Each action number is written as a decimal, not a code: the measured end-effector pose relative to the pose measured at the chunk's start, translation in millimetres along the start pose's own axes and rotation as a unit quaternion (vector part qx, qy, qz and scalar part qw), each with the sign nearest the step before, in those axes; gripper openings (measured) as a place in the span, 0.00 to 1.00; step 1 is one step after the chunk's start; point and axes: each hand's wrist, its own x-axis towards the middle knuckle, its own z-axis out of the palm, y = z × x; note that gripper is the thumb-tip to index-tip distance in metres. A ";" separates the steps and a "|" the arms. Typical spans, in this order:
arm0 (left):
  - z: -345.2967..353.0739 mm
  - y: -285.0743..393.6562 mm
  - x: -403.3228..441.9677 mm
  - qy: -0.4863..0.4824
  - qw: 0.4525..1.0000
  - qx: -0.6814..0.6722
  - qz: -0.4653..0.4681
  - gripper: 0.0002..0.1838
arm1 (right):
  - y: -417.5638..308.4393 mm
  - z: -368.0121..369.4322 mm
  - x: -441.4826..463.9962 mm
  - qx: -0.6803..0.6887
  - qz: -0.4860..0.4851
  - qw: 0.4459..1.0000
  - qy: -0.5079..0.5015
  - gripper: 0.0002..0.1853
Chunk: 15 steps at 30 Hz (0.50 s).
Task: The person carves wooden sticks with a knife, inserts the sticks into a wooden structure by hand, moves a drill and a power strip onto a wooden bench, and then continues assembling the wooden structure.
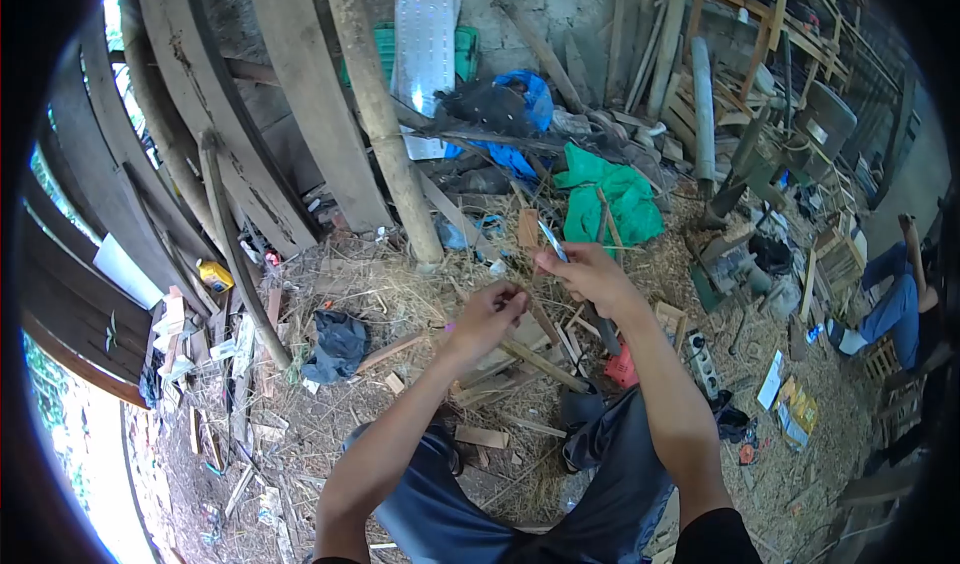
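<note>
My right hand (592, 280) is closed around a knife (551, 238), whose pale narrow blade points up and to the left. Just left of it and slightly lower, my left hand (484, 322) is closed, thumb and fingertips pinched together. Whatever is in that pinch is too thin or hidden to make out. A small gap separates the two hands. Beneath them on the ground lie a bamboo stick (545, 366) and several split wood pieces. A red object (621, 366) sits below my right forearm, partly covered.
Planks (325, 104) and a bamboo pole (385, 134) lean ahead on the left. A green plastic sheet (605, 196) lies beyond my hands, a dark plastic bag (337, 346) to the left. A power strip (702, 364) is at right. Another person's legs (893, 299) show far right.
</note>
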 end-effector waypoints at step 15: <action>169.0 -231.9 177.4 -0.226 0.850 0.470 0.075 0.07 | 263.6 -176.1 29.5 -0.012 0.026 0.958 0.285 0.11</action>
